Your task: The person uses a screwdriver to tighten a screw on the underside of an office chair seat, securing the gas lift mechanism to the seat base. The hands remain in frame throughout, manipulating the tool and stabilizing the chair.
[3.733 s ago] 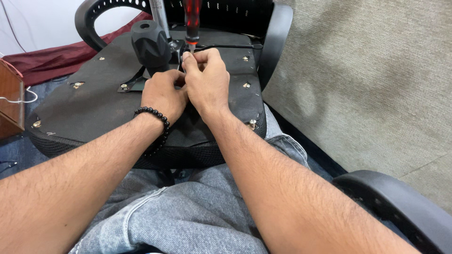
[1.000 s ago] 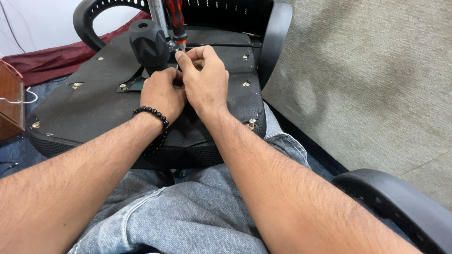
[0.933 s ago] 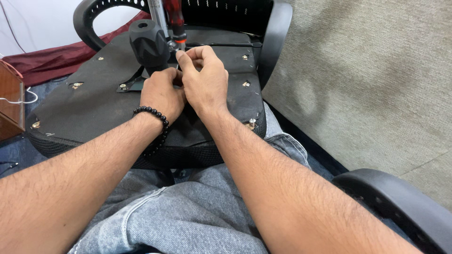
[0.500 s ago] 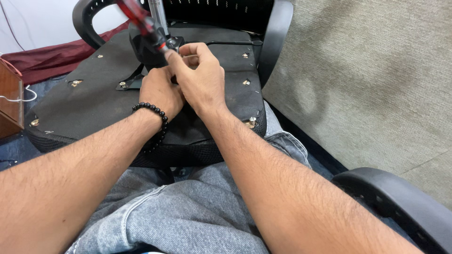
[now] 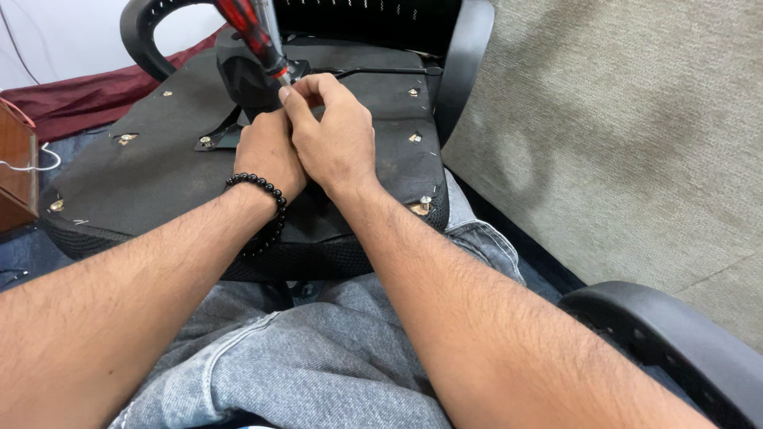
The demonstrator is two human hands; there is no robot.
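An upturned black office chair seat [image 5: 151,163] rests on my lap, its underside dotted with brass screws such as the screw [image 5: 420,206] at the near right corner. A black tilt mechanism [image 5: 238,75] and a grey metal post [image 5: 269,20] rise from its middle. My right hand [image 5: 334,135] pinches the lower end of a red and black screwdriver [image 5: 246,32], which leans up to the left. My left hand [image 5: 266,155], with a black bead bracelet [image 5: 258,189] on the wrist, lies on the seat just below; its fingers are hidden under my right hand.
A black armrest [image 5: 668,342] curves at the lower right and another armrest loop [image 5: 139,24] sits at the top left. The chair's back [image 5: 469,56] stands behind the seat. Grey carpet [image 5: 620,143] fills the right, a wooden box [image 5: 16,167] and maroon cloth [image 5: 87,95] the left.
The screwdriver stood upright beside the grey post; it has tipped over to the left, its handle now crossing in front of the post. Both hands stayed at the mechanism.
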